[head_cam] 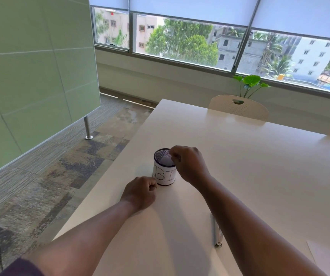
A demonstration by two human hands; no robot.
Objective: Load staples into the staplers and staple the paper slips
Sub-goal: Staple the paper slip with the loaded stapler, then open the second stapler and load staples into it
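Observation:
A black mesh cup [164,168] wrapped in a white paper label with hand-drawn letters stands near the table's left edge, with something pale lying inside it. My right hand [188,164] hovers over the cup's right rim with its fingers curled downward; nothing shows between them. My left hand [140,191] rests on the table as a fist, just left of the cup's base and touching or nearly touching it. A slim grey stapler [217,232] lies on the table, partly hidden under my right forearm.
The white table [259,166] stretches away to the right. A white paper sheet [325,257] lies at the lower right corner. Two white chairs [238,107] stand at the far side. The table's left edge drops to carpet.

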